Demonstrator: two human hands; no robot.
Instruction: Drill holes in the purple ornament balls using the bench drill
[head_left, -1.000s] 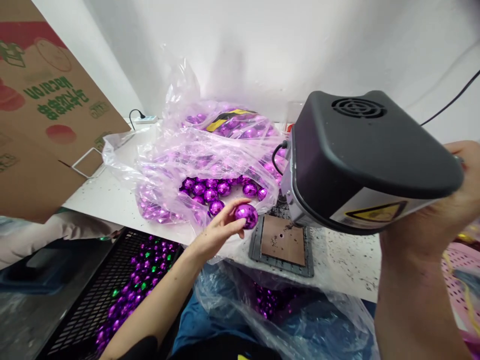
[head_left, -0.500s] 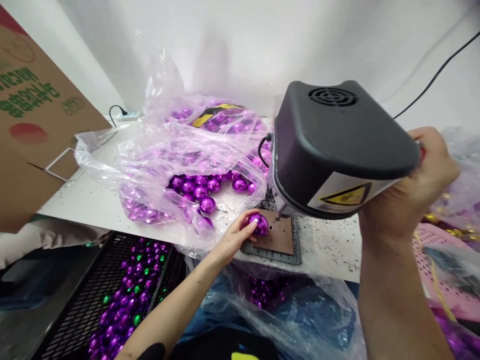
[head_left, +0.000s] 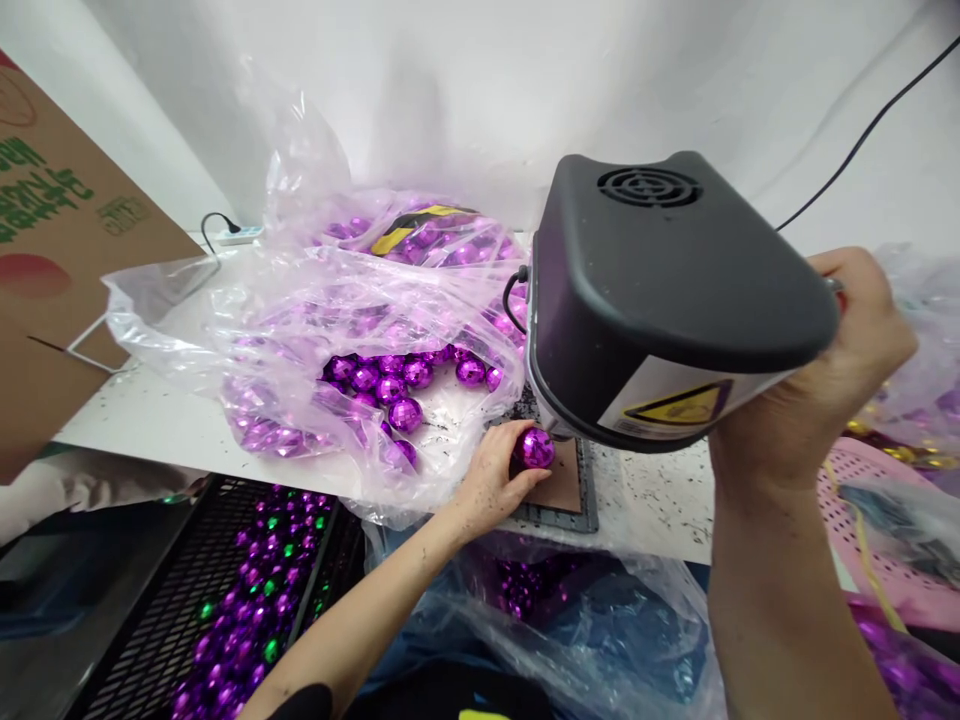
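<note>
- On the brown square pad under the black machine head, the left hand pinches a purple faceted shiny ball between thumb and fingers.
- Right hand is wrapped around the machine head's rear end.
- Clear plastic bag of purple balls lies on the white tabletop, just beside the pad.

Glossy faceted purple ball, matt black plastic housing, crinkled clear film
</note>
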